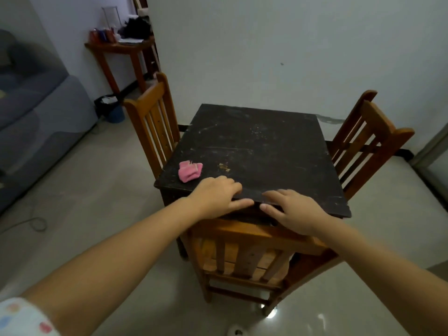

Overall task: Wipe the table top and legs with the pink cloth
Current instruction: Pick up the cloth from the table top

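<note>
A dark, scuffed square table (254, 146) stands in the middle of the room. The folded pink cloth (189, 171) lies on its near left corner, with nobody touching it. My left hand (215, 196) rests on the near edge just right of the cloth, fingers on top and thumb against the front face. My right hand (291, 209) holds the same edge a short way to the right, in the same grip. The table legs are mostly hidden; one dark leg (181, 248) shows at the near left.
A wooden chair (244, 253) is tucked in under the near edge, below my hands. Another chair (152, 122) stands at the left side and a third (363, 139) at the right. A grey sofa (36, 112) and a bin (112, 109) are at the left.
</note>
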{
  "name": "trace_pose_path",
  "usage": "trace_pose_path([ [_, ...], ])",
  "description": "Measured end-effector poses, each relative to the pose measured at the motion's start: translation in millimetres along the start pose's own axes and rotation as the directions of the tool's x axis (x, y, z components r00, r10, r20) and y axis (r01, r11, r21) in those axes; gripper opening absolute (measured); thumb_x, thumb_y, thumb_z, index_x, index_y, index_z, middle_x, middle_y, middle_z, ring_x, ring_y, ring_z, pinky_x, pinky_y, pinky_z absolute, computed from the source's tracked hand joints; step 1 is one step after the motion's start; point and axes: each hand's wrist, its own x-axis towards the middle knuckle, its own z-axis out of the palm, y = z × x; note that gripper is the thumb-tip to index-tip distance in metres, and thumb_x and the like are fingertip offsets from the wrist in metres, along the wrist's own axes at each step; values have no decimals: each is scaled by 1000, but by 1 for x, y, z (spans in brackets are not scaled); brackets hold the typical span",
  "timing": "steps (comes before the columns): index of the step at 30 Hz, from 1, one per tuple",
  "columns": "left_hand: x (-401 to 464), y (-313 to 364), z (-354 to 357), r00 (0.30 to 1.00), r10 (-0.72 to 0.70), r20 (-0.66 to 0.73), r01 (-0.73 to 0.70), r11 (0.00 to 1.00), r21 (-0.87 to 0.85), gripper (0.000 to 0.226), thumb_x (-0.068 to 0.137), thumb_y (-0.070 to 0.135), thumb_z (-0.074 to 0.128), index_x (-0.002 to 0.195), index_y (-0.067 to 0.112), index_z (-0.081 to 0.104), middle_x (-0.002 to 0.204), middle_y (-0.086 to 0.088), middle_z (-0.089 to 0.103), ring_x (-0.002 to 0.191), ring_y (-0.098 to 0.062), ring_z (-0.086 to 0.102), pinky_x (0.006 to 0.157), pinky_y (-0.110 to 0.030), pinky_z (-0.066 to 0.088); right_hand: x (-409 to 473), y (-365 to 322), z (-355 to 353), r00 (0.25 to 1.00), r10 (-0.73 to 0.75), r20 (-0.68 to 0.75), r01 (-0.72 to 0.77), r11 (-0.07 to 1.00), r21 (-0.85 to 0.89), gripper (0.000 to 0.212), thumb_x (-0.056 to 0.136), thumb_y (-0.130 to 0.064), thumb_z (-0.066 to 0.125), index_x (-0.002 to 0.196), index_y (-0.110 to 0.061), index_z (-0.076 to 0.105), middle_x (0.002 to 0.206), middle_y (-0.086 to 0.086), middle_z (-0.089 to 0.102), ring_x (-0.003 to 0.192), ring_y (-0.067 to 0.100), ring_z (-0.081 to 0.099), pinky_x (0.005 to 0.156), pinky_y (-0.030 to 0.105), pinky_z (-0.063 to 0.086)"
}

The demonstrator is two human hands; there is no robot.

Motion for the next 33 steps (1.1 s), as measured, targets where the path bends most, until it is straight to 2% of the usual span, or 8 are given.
trace_pose_path([
  [5,20,-69,-7,971,-240,-2,237,960,-147,44,91,57,34,102,21,57,91,5,56,79,-9,53,68,-28,47,72,9,-14,1000,29,-7,-29,998,49,55,93,-58,29,138,-27,35,137,0,45,118,16,48,89,31,47],
  [9,1,-137,19,903,-423,76,424,848,-318,42,92,52,37,111,19,55,96,4,58,84,-9,55,76,-32,50,128,-10,-8,998,-9,59,7,999,41,54,96,-52,30,141,-22,32,138,5,44,118,20,49,91,35,48],
  [14,-25,-206,52,813,-572,108,571,749,-335,30,93,40,44,107,16,56,100,-4,58,84,-12,54,75,-27,49,196,-46,18,990,-37,139,37,999,1,56,96,-52,31,143,-21,29,144,6,38,127,23,42,95,38,42],
  [21,-8,-287,111,874,-426,234,479,838,-262,42,94,44,41,127,19,47,125,-3,51,113,-15,48,93,-32,45,290,-100,77,983,54,173,-67,996,66,54,96,-48,36,144,-24,27,146,6,35,130,24,37,101,40,39],
  [24,-2,-308,138,928,-290,234,347,901,-261,46,94,42,40,135,20,39,137,-2,42,126,-16,39,101,-32,35,325,-123,107,974,146,174,-166,981,105,59,95,-46,40,147,-30,15,156,6,12,143,30,11,114,50,21],
  [28,5,-330,180,955,-182,235,225,959,-170,50,95,42,38,140,20,33,145,-4,33,136,-20,27,110,-36,21,359,-138,149,926,335,177,-362,919,154,64,94,-52,37,146,-37,2,157,7,-12,142,37,-14,111,61,6],
  [30,7,-337,199,955,-159,252,197,971,-134,50,93,44,34,135,18,43,142,-7,41,133,-23,34,108,-38,27,366,-137,171,904,403,139,-421,896,142,60,95,-51,35,146,-37,6,158,8,-7,141,39,-12,112,60,4],
  [33,7,-338,218,964,-153,217,189,969,-158,53,87,43,31,123,12,56,130,-11,54,123,-27,49,97,-42,42,369,-127,197,921,388,-20,-382,913,145,52,97,-40,38,145,-30,24,155,14,16,142,42,2,114,59,10],
])
